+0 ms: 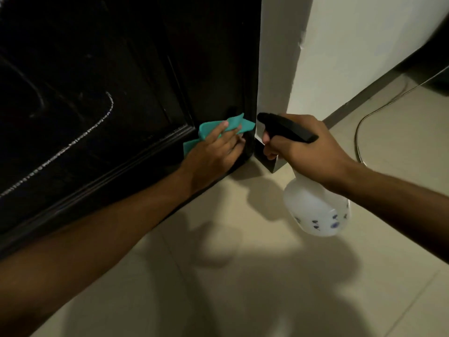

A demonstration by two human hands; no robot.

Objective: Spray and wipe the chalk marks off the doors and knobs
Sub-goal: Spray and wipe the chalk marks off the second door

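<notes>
A dark panelled door (102, 76) fills the left of the head view. A white chalk line (80, 137) curves across its lower panel, with fainter smears above. My left hand (213, 154) presses a teal cloth (211, 128) against the door's bottom right corner, fingers laid flat over the cloth. My right hand (306, 149) grips the black trigger head of a white spray bottle (315, 207), which hangs just right of the door edge with its nozzle pointing left toward the cloth. No knob is in view.
A pale door frame and wall corner (277, 69) stand right of the door. Beige floor tiles (243, 276) spread below. A thin cable (359, 132) runs along the floor at right, near a dark skirting board (364, 98).
</notes>
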